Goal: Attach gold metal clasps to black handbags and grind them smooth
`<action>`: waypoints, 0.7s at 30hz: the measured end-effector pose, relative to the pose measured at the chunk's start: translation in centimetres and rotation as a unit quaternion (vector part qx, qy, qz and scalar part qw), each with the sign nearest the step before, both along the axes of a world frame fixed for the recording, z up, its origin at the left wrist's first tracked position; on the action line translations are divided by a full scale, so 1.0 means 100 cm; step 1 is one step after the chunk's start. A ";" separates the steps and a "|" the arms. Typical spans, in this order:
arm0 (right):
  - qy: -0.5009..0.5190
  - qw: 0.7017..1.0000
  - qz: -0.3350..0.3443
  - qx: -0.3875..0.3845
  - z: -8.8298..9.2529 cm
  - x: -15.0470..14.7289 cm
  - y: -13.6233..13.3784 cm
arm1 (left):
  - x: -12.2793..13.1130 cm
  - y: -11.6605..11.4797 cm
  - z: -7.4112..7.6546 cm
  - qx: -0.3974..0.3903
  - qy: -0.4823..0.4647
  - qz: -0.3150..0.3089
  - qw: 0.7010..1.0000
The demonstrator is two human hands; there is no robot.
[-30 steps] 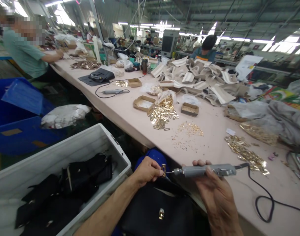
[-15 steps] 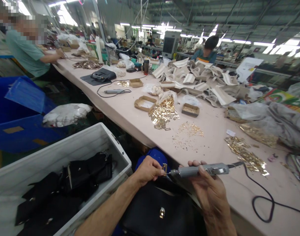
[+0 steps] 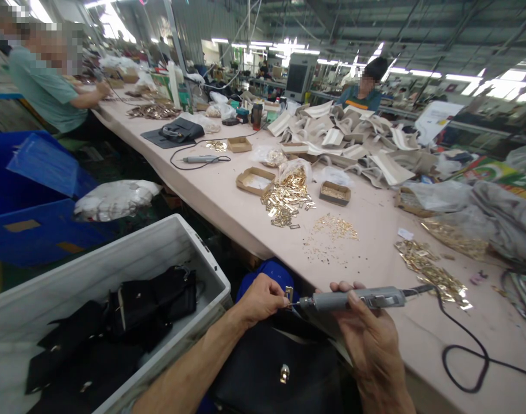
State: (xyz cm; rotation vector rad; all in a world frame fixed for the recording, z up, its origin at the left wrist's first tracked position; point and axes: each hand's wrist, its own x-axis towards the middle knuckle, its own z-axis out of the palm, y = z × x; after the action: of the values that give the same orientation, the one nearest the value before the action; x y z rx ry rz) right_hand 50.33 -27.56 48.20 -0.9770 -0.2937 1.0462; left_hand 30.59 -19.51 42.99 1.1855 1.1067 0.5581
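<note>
My right hand [image 3: 366,333] is wrapped round a grey electric screwdriver [image 3: 349,299], its bit pointing left and its cord trailing off to the right. The fingers of my left hand [image 3: 263,299] pinch a small gold rectangular metal plate [image 3: 289,295] at the bit's tip. Whether a screw sits on the tip is too small to tell. Below both hands lies a black bag [image 3: 263,368] with a gold clasp [image 3: 284,374] on its front. Something blue [image 3: 273,270] shows behind my left hand.
On the table [image 3: 245,230] lie gold metal plates [image 3: 284,198], scattered small fittings [image 3: 336,227] and a second electric screwdriver [image 3: 200,159]. A grey bin [image 3: 183,236] at left holds black bags [image 3: 142,305]. One co-worker [image 3: 47,92] sits far left, another [image 3: 361,95] behind pale pieces.
My right hand and the screwdriver have shifted very slightly, and its cord has moved a little to the right. My left hand keeps its pinch on the metal plate.
</note>
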 end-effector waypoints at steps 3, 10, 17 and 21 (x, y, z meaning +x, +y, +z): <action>-0.007 1.000 0.001 0.003 0.003 -0.001 -0.002 | 0.000 0.000 -0.001 0.008 0.013 -0.005 1.000; -0.004 1.000 -0.015 -0.001 0.008 -0.003 -0.002 | 0.001 -0.001 0.000 0.012 0.014 -0.011 1.000; -0.011 1.000 -0.020 -0.011 0.006 -0.003 -0.003 | 0.002 -0.002 0.003 -0.008 -0.022 -0.017 1.000; -0.012 1.000 -0.021 -0.009 0.007 -0.002 -0.003 | 0.004 -0.002 0.004 -0.015 -0.030 -0.011 0.999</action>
State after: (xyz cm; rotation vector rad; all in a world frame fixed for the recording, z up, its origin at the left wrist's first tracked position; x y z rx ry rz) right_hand 50.10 -27.88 48.85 -1.0083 -0.2815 1.0010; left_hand 30.96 -19.68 43.35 1.1473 1.0456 0.5555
